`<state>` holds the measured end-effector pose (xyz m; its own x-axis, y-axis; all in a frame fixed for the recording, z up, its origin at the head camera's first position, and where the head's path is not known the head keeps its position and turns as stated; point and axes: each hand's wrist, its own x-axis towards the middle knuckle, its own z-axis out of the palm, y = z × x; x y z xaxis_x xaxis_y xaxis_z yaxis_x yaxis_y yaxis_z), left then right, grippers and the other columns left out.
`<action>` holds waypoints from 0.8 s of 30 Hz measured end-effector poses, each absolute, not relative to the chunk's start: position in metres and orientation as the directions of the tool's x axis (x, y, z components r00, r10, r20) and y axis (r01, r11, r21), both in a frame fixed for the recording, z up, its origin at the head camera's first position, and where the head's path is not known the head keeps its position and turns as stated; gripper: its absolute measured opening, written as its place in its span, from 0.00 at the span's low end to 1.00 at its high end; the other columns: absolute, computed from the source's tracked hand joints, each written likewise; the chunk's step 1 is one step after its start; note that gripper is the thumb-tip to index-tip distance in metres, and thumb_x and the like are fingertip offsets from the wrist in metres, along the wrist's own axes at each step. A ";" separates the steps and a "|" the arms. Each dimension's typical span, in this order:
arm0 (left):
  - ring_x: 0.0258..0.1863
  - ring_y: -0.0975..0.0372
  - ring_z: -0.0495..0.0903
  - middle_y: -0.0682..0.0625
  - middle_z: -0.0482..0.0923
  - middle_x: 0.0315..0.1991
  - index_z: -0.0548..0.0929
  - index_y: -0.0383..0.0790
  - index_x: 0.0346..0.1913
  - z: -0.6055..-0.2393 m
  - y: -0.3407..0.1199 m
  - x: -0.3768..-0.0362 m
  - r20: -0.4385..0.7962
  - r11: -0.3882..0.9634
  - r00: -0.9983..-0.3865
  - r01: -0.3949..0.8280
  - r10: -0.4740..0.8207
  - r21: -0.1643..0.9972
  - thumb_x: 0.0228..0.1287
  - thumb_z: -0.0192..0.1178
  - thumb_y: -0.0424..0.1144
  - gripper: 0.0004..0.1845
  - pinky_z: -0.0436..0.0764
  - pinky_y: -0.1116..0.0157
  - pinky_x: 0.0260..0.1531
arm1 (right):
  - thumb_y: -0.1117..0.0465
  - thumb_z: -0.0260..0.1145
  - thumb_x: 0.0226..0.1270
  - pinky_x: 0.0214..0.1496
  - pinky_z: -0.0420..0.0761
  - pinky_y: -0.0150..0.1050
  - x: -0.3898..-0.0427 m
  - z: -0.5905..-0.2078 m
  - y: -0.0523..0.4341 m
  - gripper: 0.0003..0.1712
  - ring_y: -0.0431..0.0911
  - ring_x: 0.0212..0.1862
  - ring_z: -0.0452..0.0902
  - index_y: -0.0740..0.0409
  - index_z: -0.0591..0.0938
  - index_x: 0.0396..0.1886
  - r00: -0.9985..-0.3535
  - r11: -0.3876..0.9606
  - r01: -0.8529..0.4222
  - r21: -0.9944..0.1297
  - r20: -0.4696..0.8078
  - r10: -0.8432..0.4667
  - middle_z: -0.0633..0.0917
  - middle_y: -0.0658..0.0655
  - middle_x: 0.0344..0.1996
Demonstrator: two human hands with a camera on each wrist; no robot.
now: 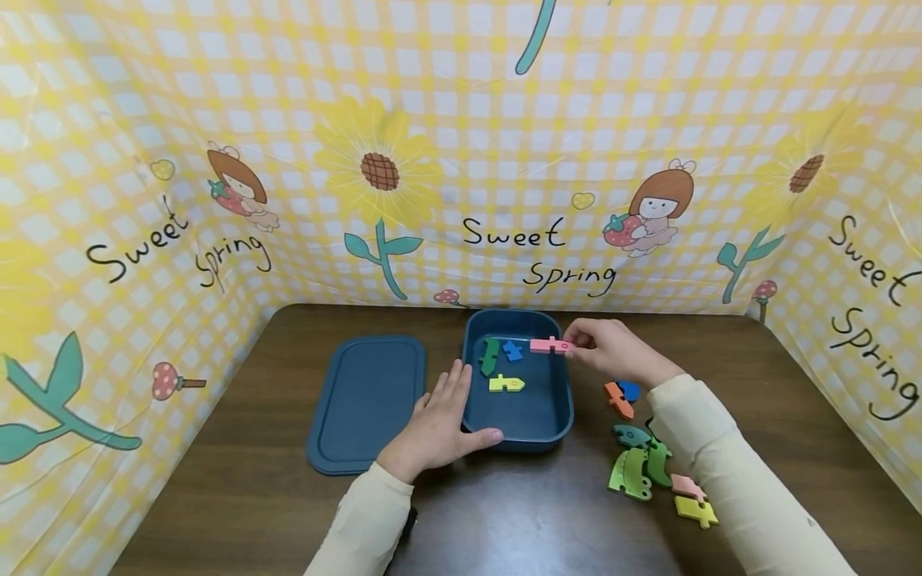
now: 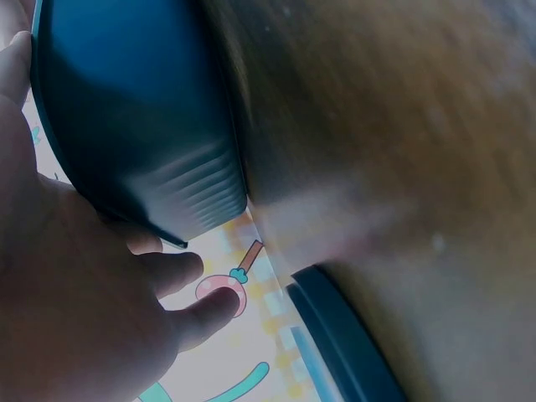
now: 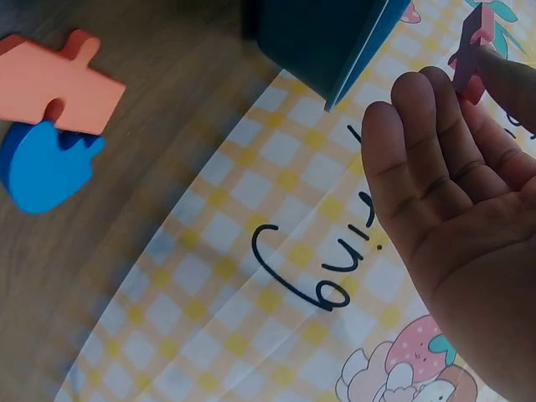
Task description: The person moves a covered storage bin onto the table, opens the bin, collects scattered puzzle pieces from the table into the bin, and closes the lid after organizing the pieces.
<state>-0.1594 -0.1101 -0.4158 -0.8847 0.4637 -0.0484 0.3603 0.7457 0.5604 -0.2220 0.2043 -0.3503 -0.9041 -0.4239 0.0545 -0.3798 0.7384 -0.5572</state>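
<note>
Over blue box (image 1: pixel 558 416) rim: pink piece (image 1: pixel 551 346) pinched by right hand (image 1: pixel 612 352), long axis level, pointing left (left hand (image 1: pixel 439 424) flat, bracing box).

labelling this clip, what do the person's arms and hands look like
Both arms wear long cream sleeves: left sleeve, right sleeve. The left hand and right hand are bare, no gloves or rings visible. A dark band shows at the left wrist.

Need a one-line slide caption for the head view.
Right hand pinches a pink puzzle piece over the blue box; left hand rests against its near-left corner, lid alongside.
</note>
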 end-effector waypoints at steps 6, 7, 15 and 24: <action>0.79 0.47 0.38 0.45 0.34 0.82 0.42 0.41 0.82 -0.416 -0.110 -0.159 -0.056 0.751 -0.886 0.354 0.460 0.557 0.62 0.60 0.70 0.60 0.45 0.38 0.71 | 0.61 0.68 0.72 0.40 0.78 0.43 -0.227 -0.348 0.193 0.05 0.46 0.35 0.76 0.56 0.84 0.43 -0.905 0.753 -0.378 -0.538 0.045 -0.422 0.82 0.50 0.32; 0.79 0.47 0.39 0.45 0.34 0.82 0.42 0.40 0.82 -0.416 -0.109 -0.160 -0.056 0.751 -0.887 0.354 0.459 0.557 0.62 0.60 0.70 0.60 0.45 0.38 0.70 | 0.61 0.68 0.72 0.41 0.78 0.43 -0.228 -0.348 0.191 0.05 0.46 0.35 0.76 0.56 0.84 0.43 -0.906 0.756 -0.378 -0.534 0.043 -0.422 0.82 0.49 0.32; 0.79 0.47 0.39 0.45 0.33 0.82 0.42 0.41 0.82 -0.416 -0.109 -0.160 -0.062 0.752 -0.887 0.348 0.457 0.559 0.63 0.60 0.69 0.59 0.45 0.38 0.71 | 0.60 0.69 0.71 0.39 0.78 0.42 -0.237 -0.351 0.179 0.05 0.46 0.34 0.76 0.56 0.84 0.43 -0.900 0.753 -0.389 -0.531 0.045 -0.434 0.82 0.50 0.31; 0.79 0.47 0.38 0.45 0.33 0.82 0.41 0.41 0.82 -0.414 -0.109 -0.159 -0.070 0.754 -0.887 0.343 0.456 0.560 0.64 0.61 0.68 0.58 0.45 0.38 0.71 | 0.61 0.69 0.71 0.37 0.78 0.41 -0.241 -0.353 0.174 0.05 0.46 0.33 0.75 0.57 0.84 0.42 -0.891 0.746 -0.407 -0.526 0.049 -0.451 0.81 0.50 0.29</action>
<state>-0.1587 -0.1092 -0.4135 -0.8870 0.4563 -0.0704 0.3434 0.7539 0.5602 -0.2414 0.1742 -0.3535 -0.8912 -0.4509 0.0495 -0.4069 0.7465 -0.5265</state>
